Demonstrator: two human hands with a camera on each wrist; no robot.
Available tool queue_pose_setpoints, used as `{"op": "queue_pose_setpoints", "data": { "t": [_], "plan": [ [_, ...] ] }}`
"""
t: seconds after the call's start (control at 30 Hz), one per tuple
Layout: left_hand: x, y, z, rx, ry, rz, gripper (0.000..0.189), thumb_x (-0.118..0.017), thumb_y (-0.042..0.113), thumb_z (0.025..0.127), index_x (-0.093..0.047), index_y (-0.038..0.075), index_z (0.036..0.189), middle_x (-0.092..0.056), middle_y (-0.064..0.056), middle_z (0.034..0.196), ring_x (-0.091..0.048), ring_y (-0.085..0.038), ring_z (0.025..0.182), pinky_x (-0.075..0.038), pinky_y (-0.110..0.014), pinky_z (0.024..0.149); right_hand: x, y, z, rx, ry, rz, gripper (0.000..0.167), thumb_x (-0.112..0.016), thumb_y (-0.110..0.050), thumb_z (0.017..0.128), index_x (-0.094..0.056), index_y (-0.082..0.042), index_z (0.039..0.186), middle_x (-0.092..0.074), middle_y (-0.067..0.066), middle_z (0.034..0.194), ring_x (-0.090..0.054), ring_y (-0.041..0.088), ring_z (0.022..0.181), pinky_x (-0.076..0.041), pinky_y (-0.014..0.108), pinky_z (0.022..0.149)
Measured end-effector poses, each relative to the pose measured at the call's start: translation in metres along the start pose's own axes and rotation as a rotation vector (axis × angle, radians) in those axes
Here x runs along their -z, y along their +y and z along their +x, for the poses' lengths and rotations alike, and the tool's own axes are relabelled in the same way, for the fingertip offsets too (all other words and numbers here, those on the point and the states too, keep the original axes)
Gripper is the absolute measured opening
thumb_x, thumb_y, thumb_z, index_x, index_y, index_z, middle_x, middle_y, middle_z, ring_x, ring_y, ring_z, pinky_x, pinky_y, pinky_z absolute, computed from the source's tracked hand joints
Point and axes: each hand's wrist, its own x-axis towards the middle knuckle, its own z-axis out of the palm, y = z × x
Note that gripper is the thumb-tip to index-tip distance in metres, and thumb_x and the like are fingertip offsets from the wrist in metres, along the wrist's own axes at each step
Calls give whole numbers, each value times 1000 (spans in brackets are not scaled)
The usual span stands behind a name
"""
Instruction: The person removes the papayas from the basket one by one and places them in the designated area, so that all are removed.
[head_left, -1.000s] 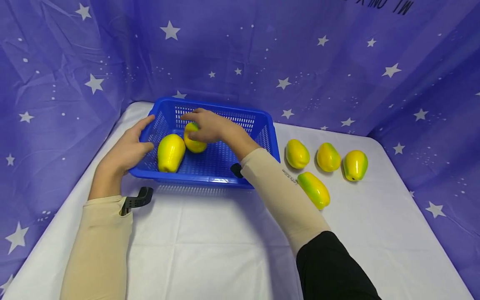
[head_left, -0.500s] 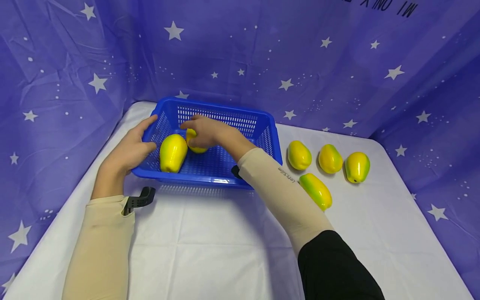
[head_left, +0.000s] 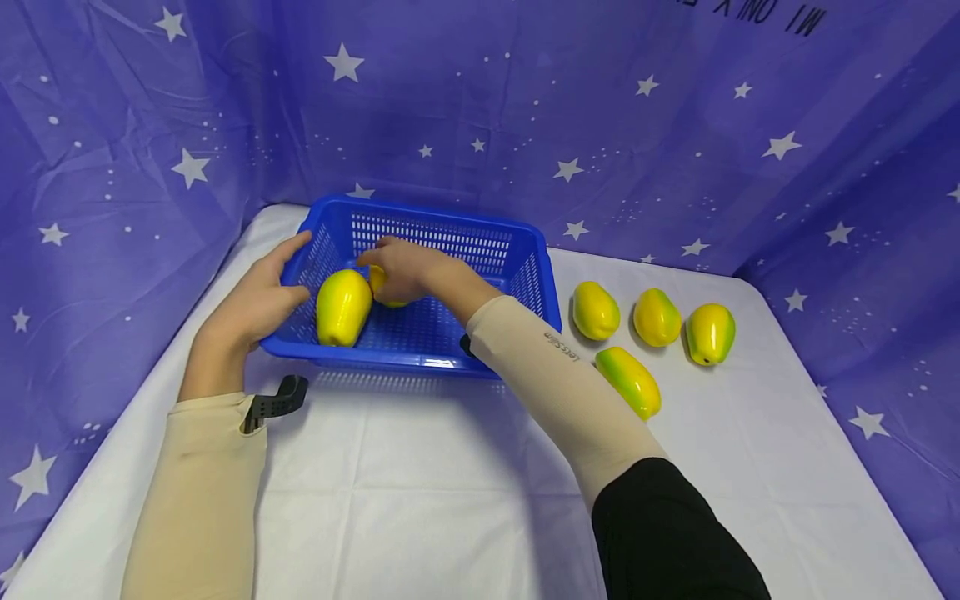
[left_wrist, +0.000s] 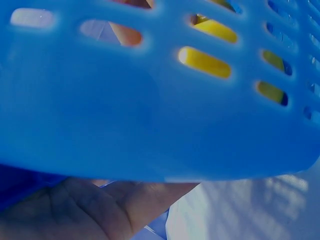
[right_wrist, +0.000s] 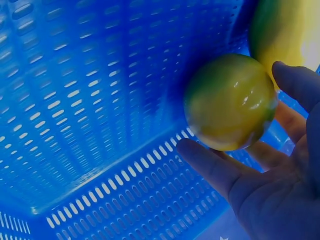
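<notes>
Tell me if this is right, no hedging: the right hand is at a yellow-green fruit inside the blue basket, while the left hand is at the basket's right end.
One slip: the left hand is at the blue basket's left end, as the head view shows. The right hand is indeed at a yellow-green fruit inside.

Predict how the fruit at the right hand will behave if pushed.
That fruit will probably roll, being rounded. Its shiny highlights suggest smooth, perhaps slippery skin. The neighbouring fruit on its left could check a roll that way.
</notes>
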Motion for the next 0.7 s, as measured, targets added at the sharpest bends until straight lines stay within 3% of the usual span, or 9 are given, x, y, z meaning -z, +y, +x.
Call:
{"op": "queue_pose_setpoints", "data": {
  "t": [0.23,0.4,0.7],
  "plan": [
    [0,0,1,-3,4,17,87,-43,-5,85,-8,26,158,-16,-18,159,-28,-37,133,-28,-56,102,-3,2,1,62,26,-81,57,-58,-18,91,-46,-27,146,-28,6,155,-43,18,120,-41,26,89],
    [0,0,1,-7,1,19,87,-43,-5,85,-7,26,158,-16,-18,159,-28,-38,132,-28,-56,101,-3,4,1,83,48,-93,55,-61,-19,89,-50,-26,143,-32,5,153,-45,16,113,-41,25,87],
    [-1,1,0,15,-15,24,87,-43,-4,87,-4,28,158,-12,-18,160,-26,-41,134,-29,-60,102,5,3,-8,98,54,-83,54,-64,-22,89,-52,-24,141,-32,-1,155,-42,15,124,-40,24,92]
  ]
}}
